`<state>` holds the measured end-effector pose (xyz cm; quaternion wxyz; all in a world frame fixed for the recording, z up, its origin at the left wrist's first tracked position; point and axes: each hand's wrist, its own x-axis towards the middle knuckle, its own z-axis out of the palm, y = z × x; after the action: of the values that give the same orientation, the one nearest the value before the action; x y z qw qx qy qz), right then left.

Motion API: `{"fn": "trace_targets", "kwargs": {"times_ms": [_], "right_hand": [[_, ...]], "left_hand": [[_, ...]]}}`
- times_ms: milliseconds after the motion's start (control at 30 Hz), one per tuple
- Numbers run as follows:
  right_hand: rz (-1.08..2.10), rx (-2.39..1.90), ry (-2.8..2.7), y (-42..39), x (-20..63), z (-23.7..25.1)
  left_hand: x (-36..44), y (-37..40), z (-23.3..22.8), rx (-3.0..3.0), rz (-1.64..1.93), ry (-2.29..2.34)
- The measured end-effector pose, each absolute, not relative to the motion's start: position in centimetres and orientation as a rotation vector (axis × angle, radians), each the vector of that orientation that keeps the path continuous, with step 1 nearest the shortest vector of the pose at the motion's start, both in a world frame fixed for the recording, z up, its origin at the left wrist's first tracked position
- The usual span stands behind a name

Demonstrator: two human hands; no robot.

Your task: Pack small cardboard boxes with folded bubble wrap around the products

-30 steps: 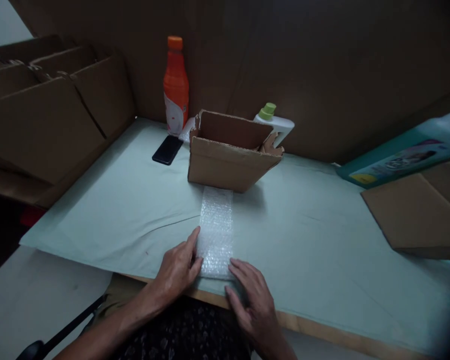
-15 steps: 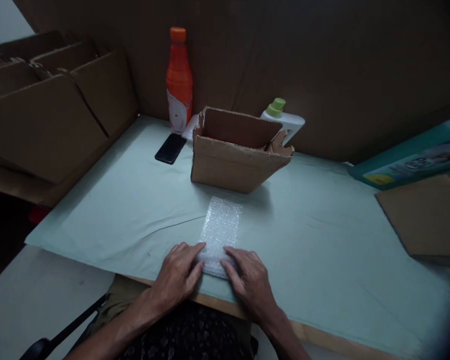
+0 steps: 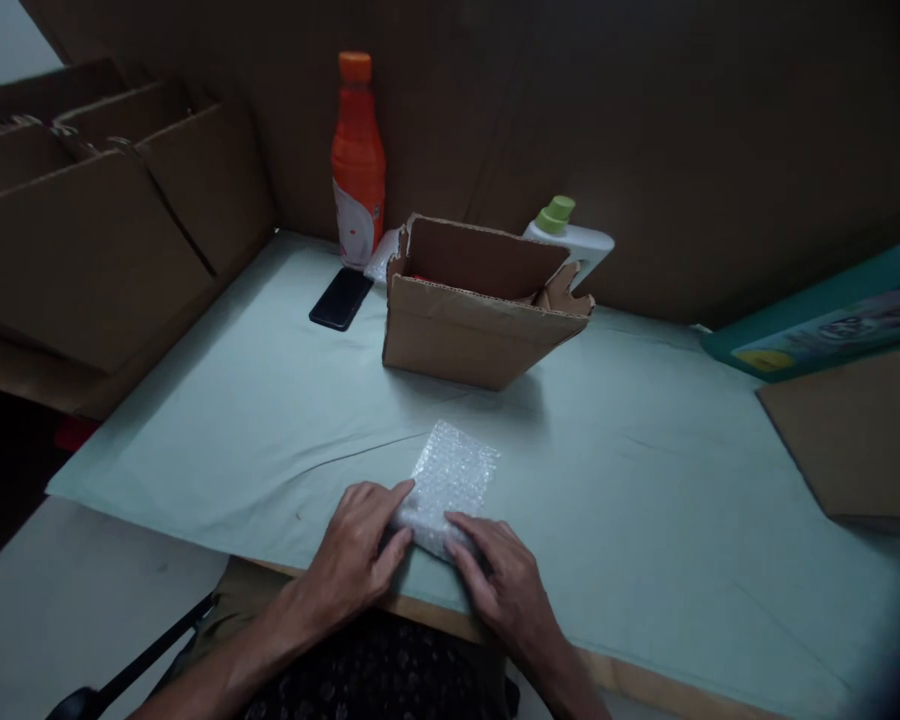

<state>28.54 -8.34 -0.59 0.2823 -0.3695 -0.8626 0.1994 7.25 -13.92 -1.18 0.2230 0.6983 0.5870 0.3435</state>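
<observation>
Wrap: bubble wrap [image 3: 461,465] is lying on tabletop [image 3: 217,400] nr the near edge, btwn both grips; near end is forming a thicker roll, flat part is pointing far.
Left grip [image 3: 364,535]: partly closed, thumb + index are pinching roll's left end.
Right grip [image 3: 504,568]: partly closed too, is holding right end, thumb on near side.
Change: vs 1 sec ago, flat part is getting shorter; far end is now lying well short of open carton [image 3: 450,335].
Meaning: more wrap is going into the roll; rolling is prob. partway.
Carton: is standing far of wrap; sth red is showing inside, can't tell what.
Phone [image 3: 341,298]: is lying left of carton, nr orange bottle [image 3: 358,160].
</observation>
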Motion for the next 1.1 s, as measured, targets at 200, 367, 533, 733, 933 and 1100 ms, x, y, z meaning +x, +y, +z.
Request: {"fn": "trace_targets", "kwargs": {"times_ms": [200,367,533,733,933,1100], "right_hand": [[0.151,-1.025,-2.354,-8.3,28.9,-0.8],[0.317,-1.047,-2.329,-8.3,28.6,-1.5],[0.946,-1.293,-1.955,-8.3,27.9,-0.7],[1.008,-1.254,-2.008,-8.3,28.2,0.2],[1.322,-1.215,-2.044,-6.9,29.6,1.8],[1.256,-1.323,-2.152,-5.4,29.8,2.3]], "left_hand": [[7.9,-10.5,-1.6,2.002,0.747,1.853],[7.9,-11.4,-1.6,1.681,1.022,1.761],[8.1,-13.8,-1.6,0.89,1.148,1.419],[8.6,-13.1,0.2,0.693,1.059,1.267],[9.1,-13.0,1.3,1.199,0.876,1.358],[8.0,-11.0,2.0,1.636,1.009,1.411]]}}
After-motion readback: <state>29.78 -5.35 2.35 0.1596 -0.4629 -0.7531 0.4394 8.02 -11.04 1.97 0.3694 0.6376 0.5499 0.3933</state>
